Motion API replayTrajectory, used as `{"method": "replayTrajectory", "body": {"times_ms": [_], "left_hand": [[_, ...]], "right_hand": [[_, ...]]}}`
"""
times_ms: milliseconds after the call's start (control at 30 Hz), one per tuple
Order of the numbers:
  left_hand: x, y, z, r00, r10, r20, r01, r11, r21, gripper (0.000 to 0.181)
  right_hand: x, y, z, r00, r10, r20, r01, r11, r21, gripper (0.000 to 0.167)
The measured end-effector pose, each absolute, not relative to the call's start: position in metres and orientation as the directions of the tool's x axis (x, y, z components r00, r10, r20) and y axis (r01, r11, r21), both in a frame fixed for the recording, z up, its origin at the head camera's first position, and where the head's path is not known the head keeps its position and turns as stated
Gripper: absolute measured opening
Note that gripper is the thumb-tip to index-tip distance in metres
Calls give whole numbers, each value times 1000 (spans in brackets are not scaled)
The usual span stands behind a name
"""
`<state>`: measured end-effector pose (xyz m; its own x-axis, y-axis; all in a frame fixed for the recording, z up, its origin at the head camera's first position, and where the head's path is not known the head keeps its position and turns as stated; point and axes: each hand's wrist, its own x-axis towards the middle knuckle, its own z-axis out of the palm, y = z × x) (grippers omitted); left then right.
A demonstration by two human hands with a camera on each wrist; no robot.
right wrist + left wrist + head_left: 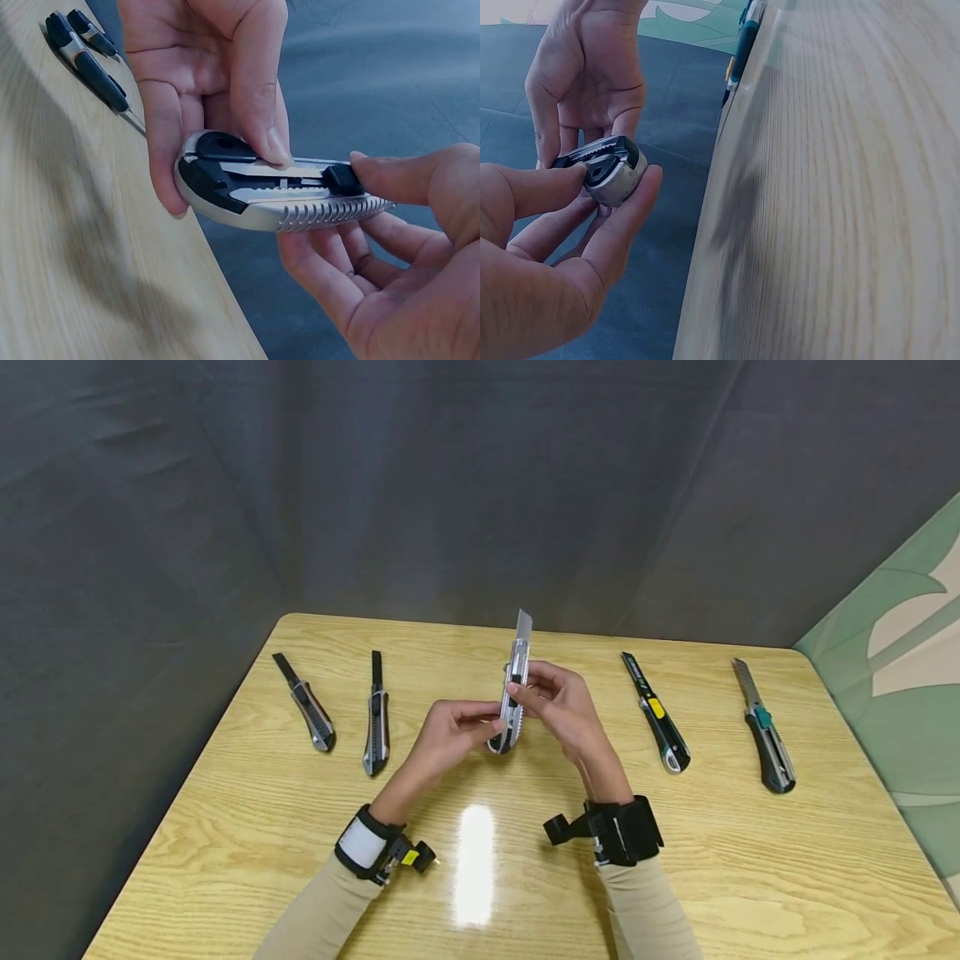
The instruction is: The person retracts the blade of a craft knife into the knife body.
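Both hands hold a silver and black utility knife (514, 693) above the table, its blade extended and pointing away from the person. My left hand (452, 735) pinches the rounded rear end between thumb and fingers; the left wrist view shows that end (616, 176) close up. Farther forward, my right hand (564, 706) grips the body. In the right wrist view, the right thumb (397, 178) touches the black slider (343, 180), and the other fingers lie under the ridged side of the handle. The blade is out of sight in the right wrist view.
Left on the wooden table (315, 843) lie two grey and black utility knives, one outer (307, 706) and one inner (377, 718). To the right are a black knife with a yellow slider (657, 714) and one with a teal slider (765, 727). A dark curtain (480, 493) hangs behind.
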<state>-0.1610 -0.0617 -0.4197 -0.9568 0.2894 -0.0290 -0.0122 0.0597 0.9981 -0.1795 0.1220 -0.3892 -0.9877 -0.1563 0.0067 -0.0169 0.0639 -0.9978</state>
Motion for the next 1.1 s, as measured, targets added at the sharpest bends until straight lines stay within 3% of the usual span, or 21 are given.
{"method": "replayTrajectory", "body": {"times_ms": [267,1100], "left_hand": [[-160,-61,-420,-955,293,-44,-40,23,999,27],[-161,-61,-420,-946,322,-23,-27,-8,1000,26]], "right_hand": [[-180,120,-393,-983,-163,88,-111,143,-983,29],[-180,126,-392,-969,-238,70,-118,194,-974,35]]}}
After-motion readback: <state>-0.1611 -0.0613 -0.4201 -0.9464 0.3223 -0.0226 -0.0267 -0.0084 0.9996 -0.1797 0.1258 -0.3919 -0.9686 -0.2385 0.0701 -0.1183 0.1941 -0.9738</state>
